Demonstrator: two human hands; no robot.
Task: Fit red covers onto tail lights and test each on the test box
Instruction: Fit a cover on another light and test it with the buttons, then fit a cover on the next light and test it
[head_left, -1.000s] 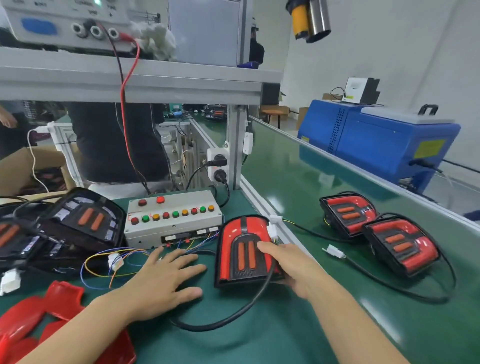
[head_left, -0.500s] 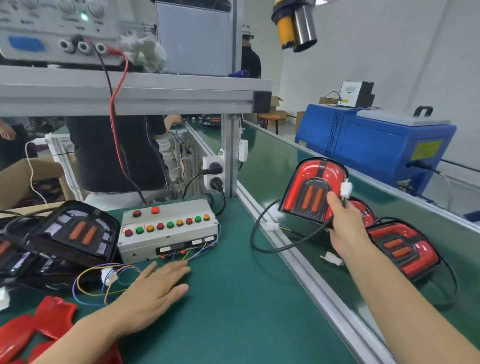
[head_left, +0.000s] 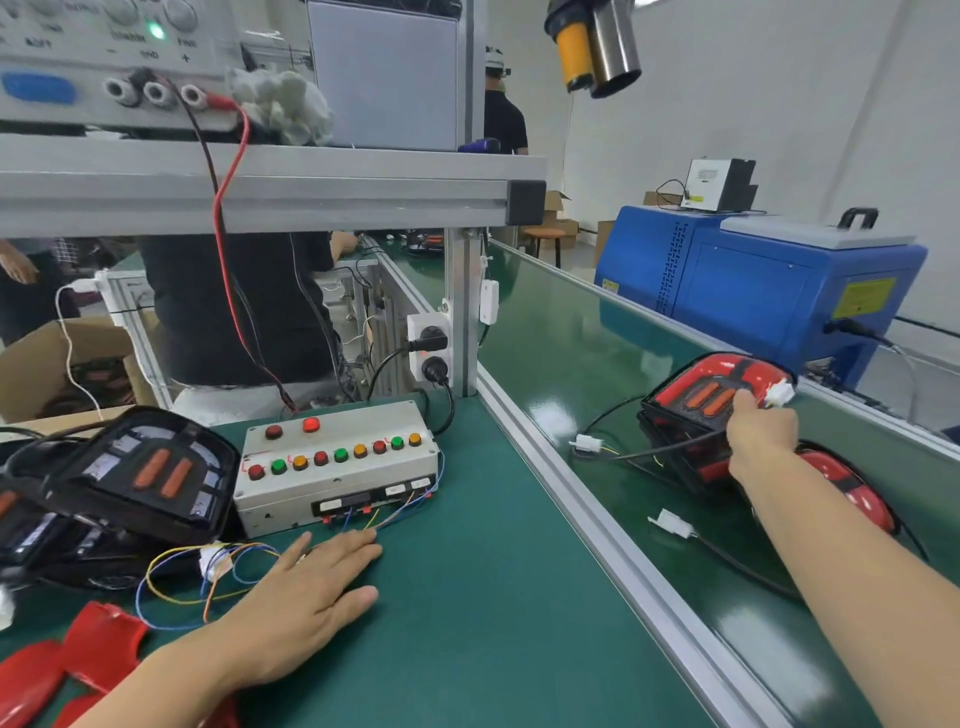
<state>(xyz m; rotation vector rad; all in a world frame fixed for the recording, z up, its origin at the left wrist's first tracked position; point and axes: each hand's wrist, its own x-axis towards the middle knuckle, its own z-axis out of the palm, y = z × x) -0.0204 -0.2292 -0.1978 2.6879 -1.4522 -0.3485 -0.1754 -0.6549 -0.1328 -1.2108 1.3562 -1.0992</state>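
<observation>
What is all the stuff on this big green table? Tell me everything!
test box: one, grey with red, green and orange buttons, middle of the table.
uncovered tail lights: a pile, black, left of the test box.
red covers: a few, loose, bottom left.
coloured wires: one bundle, in front of the test box.
covered tail lights: three, red, on the green conveyor belt at right.
blue machine: one, beyond the belt.
power supply: one, grey, on the upper shelf.
left hand: flat on the table.
right hand: holding the top covered tail light.
</observation>
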